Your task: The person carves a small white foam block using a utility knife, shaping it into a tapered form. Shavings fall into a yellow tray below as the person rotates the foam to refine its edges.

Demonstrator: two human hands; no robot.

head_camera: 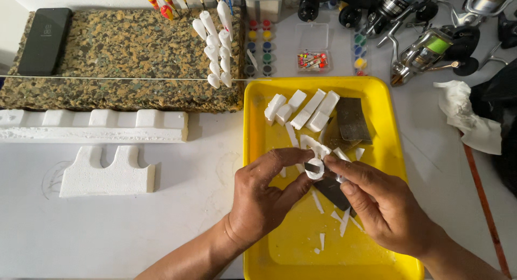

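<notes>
My left hand and my right hand meet over the yellow tray, and between them I hold a small white foam piece, rounded at its lower end. The fingers of my left hand curl in from the left, thumb and forefinger pinching the piece at its side; the fingers of my right hand pinch it from the other side, with a dark strip of sandpaper pressed against it between the fingertips. The piece hangs just above the middle of the tray, not resting on it. Under my right hand lies another dark sheet of sandpaper, and a larger one sits further up the tray beside a cluster of cut white foam blocks. Thin white shavings are scattered across the tray floor near my wrists. To the left on the white bench are a notched foam block and a long ridged foam strip, behind them a speckled sponge slab with shaped white floats stuck upright along its right edge and a black phone lying on its left corner. Fishing reels stand at the upper right, a crumpled white cloth below them
</notes>
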